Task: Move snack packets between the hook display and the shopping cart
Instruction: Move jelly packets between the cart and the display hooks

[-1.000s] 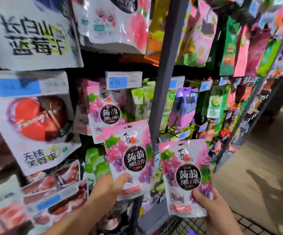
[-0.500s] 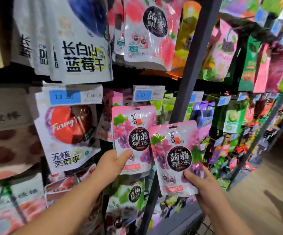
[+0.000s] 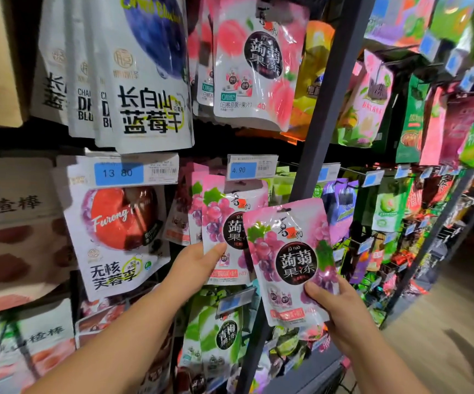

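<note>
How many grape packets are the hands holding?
2. The front grape packet is in the right hand; the back grape packet is in the left hand. More may hang hidden behind.

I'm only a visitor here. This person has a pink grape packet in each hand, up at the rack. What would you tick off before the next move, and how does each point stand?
1. Left hand has hold of the left packet: ok, thumb on its front.
2. Right hand has hold of the right packet: ok, thumb on its lower front.
3. Left packet's top lined up with the hook: cannot tell, the 4.90 price tag hides it.
4. Room left on that hook: cannot tell, hidden.
5. Same kind hangs there: ok, matching pink packets hang just behind.
6. The two packets kept apart: not ok, the right packet overlaps the left one.
</note>
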The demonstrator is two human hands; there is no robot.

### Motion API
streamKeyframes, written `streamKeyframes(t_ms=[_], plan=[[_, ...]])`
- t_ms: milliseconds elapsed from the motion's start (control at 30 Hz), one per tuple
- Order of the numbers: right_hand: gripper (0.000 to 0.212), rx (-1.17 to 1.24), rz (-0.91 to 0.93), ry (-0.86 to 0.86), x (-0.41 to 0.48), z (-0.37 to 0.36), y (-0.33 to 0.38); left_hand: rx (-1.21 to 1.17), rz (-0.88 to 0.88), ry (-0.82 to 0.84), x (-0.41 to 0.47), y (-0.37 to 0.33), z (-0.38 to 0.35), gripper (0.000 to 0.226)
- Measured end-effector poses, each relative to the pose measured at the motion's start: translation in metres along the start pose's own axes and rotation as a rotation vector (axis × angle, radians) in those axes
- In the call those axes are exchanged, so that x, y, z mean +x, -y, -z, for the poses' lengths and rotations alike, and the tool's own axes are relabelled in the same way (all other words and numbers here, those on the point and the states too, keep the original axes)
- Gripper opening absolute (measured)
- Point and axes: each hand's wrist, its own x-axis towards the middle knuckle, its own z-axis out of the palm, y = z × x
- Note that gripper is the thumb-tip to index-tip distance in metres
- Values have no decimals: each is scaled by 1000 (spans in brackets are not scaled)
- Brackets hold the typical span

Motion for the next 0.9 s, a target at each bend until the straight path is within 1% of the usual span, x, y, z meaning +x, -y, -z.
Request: streamKeyframes(t_ms=[100,200,333,367,400,433,467,500,533,600,633,667,700,733,767,800,867,900], plan=[[82,-9,-4,13,2,-3,1,-44,11,-20,0,-4,-3,43],[99,-24,-20,29,3,-4,2,-109,25,-61,1,-5,-5,44],[98,-20,-14,65,5,-11,4,-105,47,-87,9,1,-6,48],[93,-26,-9,70,7,-14,5,-95,44,-106,11,4,-6,48],[79,-22,-9,73,8,-17,7,-82,36,-129,15,8,-7,44],[62,-6,-14,76,11,-20,7,-66,33,-159,17,10,-7,37],[49,9,-25,82,13,-25,9,-74,22,-199,20,13,-7,27],[44,17,-34,90,16,-30,9,-100,7,-245,20,13,-5,16],[42,22,-46,95,18,-35,10,-150,-6,-291,19,13,-4,14],[41,43,-64,98,24,-43,8,-295,-76,-419,18,15,-5,32],[40,58,-75,98,28,-47,7,-321,-136,-507,16,15,-4,35],[39,72,-88,94,31,-50,6,-316,-198,-573,12,13,-3,34],[42,81,-96,92,34,-53,4,-324,-255,-594,6,9,-2,30],[50,85,-102,95,36,-57,3,-354,-287,-542,2,6,-3,27],[59,83,-106,102,39,-60,2,-379,-273,-439,-4,-2,-2,24],[63,80,-115,111,40,-63,1,-366,-236,-313,-8,-7,-2,23],[50,87,-121,125,44,-68,-2,-324,-159,-104,-10,-11,-6,27],[43,97,-119,130,45,-70,-3,-318,-139,-59,-10,-13,-8,34]])
